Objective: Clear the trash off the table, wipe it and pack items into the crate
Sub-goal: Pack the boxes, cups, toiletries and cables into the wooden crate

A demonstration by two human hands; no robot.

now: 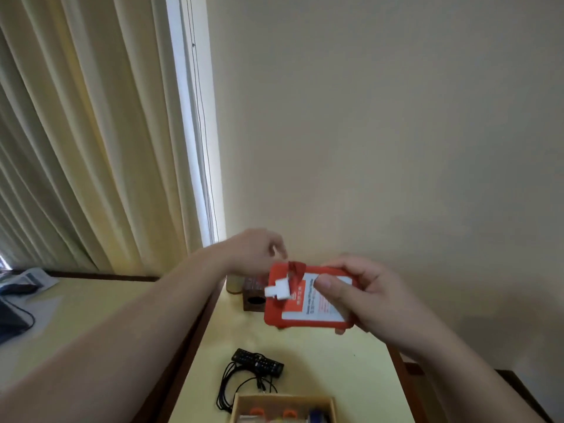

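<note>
One red pack (308, 296) is held above the worktop (320, 355), right hand (360, 288) with fingers clamped on its edge, left hand (259, 250) pinching its top, over one remote (258, 362), one cable (241, 384) and one crate (283, 409).

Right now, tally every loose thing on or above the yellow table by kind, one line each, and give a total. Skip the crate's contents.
Red pouch, held in both hands: 1
Black remote control: 1
Black cable: 1
Dark wooden block with a round hole: 1
Wooden crate: 1
Total: 5
</note>
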